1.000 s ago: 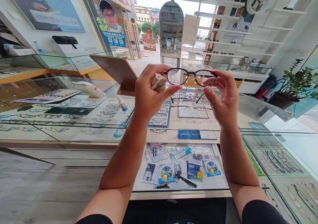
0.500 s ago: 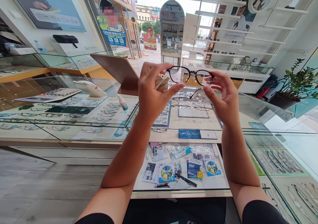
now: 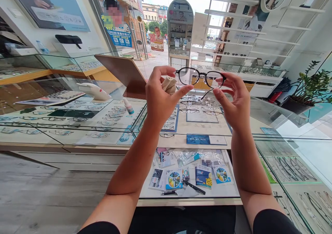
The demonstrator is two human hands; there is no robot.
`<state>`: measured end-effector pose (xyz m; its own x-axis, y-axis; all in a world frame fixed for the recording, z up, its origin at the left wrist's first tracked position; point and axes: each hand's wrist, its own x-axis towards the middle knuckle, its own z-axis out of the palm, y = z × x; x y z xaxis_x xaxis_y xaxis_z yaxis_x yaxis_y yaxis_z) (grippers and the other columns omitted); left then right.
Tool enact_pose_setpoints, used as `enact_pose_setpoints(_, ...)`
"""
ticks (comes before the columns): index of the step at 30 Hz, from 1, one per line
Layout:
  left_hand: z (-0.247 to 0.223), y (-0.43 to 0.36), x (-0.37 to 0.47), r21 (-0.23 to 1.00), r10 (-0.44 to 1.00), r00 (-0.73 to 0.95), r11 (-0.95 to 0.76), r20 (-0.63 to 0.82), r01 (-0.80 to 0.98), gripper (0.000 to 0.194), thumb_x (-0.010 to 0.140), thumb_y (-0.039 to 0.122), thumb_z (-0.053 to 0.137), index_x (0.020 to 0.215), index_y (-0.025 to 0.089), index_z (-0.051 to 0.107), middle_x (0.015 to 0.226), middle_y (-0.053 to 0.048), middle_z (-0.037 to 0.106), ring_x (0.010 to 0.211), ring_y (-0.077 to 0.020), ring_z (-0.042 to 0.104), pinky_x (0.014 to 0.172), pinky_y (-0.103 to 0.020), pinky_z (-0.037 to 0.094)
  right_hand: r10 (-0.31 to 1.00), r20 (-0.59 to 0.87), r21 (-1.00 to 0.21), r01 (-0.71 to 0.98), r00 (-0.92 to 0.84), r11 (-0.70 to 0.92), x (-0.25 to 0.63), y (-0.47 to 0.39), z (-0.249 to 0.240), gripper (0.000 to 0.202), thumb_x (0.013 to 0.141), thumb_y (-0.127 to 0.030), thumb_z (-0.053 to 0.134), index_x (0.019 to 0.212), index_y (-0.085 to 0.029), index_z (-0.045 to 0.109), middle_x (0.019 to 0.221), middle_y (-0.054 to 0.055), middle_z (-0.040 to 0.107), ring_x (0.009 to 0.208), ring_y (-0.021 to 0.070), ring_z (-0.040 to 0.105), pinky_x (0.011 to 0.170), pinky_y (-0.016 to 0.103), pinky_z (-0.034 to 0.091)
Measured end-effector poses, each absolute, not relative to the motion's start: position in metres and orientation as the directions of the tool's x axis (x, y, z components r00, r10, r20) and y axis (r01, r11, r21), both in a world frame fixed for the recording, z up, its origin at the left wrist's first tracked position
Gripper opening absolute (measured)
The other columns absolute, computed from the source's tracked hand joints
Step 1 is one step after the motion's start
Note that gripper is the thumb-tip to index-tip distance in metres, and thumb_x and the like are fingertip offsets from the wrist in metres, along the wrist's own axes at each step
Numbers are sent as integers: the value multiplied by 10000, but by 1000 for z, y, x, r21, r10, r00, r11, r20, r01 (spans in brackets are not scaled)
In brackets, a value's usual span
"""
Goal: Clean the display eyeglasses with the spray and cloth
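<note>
A pair of round, dark-rimmed eyeglasses [image 3: 202,75] is being held up in mid-air, over the glass display counter [image 3: 90,149] and beyond the open drawer [image 3: 189,202]. One end of the frame is being pinched by the left hand [image 3: 161,97], its thumb being stretched beneath the nearer lens; whether the rim is being touched by that thumb cannot be told. A crumpled pale cloth [image 3: 169,85] is also being gripped there. The other end is being pinched between thumb and fingers of the right hand [image 3: 234,100]. A slender temple arm [image 3: 206,95] is being seen slanting below the lenses. From its thin build, the frame is being judged light and fairly stiff, though easily strained at the hinges; the lenses are being reckoned slippery and prone to smudges. Rim ends and bridge are therefore being preferred as holds.
</note>
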<state>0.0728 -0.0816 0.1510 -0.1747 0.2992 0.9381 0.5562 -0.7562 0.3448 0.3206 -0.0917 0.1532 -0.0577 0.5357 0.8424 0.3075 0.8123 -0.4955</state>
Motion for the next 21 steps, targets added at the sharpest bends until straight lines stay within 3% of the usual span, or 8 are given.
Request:
enact_pose_setpoints(5, 150, -85, 78, 330, 307, -142, -740, 941, 586, 545, 974, 764, 735, 1254, 303, 665, 1159, -50, 761, 1084, -265, 724, 876, -491, 582, 533, 844, -484, 340, -62, 806, 322, -89, 152, 462, 1023, -461, 742, 1470, -384, 653, 1375, 97, 763, 1327, 338, 721, 1064, 548, 641)
enact_pose_setpoints(11, 150, -86, 89, 319, 243, -207, -745, 948, 586, 540, 887, 686, 887, 1176, 306, 635, 1133, -43, 726, 1016, -243, 701, 854, -491, 588, 540, 840, -492, 341, -58, 801, 324, -87, 151, 472, 1022, -472, 739, 1476, -386, 646, 1399, 98, 764, 1342, 343, 719, 1055, 560, 642)
enact_pose_setpoints(21, 151, -93, 94, 277, 188, -208, -744, 960, 608, 511, 895, 617, 913, 1163, 286, 630, 1126, -48, 687, 920, -213, 628, 802, -458, 562, 617, 782, -571, 297, -86, 765, 324, -82, 149, 453, 1030, -461, 712, 1463, -352, 640, 1456, 105, 757, 1362, 326, 723, 1079, 518, 627)
